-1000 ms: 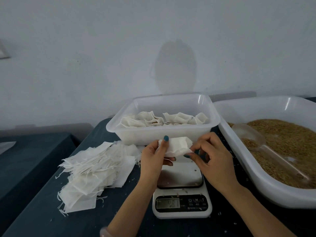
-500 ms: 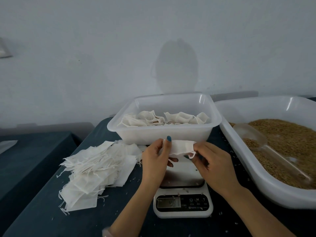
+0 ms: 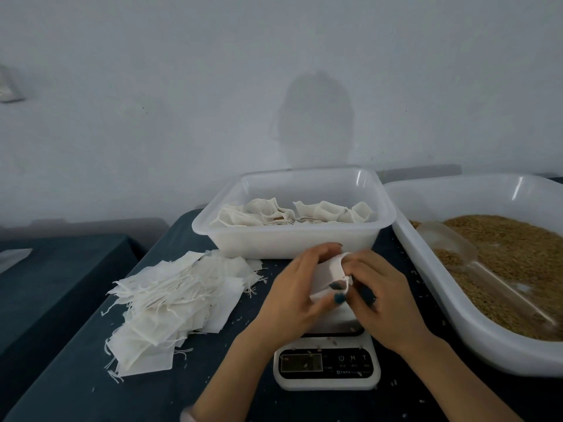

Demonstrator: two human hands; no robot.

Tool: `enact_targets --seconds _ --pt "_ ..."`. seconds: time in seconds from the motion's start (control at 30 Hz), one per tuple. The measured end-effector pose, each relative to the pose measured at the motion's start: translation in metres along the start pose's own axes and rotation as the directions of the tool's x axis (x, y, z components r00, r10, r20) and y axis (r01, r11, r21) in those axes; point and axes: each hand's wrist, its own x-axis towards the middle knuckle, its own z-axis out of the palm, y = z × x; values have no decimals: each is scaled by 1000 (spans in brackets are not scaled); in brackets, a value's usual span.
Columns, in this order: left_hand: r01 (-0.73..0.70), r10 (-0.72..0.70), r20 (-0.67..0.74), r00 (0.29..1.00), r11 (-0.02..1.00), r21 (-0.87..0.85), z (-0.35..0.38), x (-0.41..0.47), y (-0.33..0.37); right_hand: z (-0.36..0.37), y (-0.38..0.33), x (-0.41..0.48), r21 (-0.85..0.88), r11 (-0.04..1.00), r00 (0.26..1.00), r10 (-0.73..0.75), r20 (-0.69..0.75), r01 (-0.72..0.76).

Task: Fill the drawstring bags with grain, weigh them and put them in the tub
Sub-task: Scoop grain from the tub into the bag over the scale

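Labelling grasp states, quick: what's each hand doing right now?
Left hand: holding the white drawstring bag, fingers curled round it.
Right hand: pinching the same drawstring bag at its edge.

Pale grey wall (head-shaped shadow), dark teal table, second table at left

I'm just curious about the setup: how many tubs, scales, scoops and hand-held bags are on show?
tubs: 2 (small tub, grain tub)
scale: 1
scoop: 1
bag, held: 1
Total: 5
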Motion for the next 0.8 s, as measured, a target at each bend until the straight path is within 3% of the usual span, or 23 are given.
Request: enact_targets --seconds 0.1,0.37,0.8 --pt "25 -26 92 995 1000 7 1 -1 -1 -2 0 0 17 1000 1000 -22 10 22" --pt "79 -88 92 992 992 94 0 -1 -7 0 -1 -1 5 999 999 -33 -4 33" --pt "165 -161 -44 986 980 113 3 0 -6 2 1 -1 -90 996 999 -26 27 29"
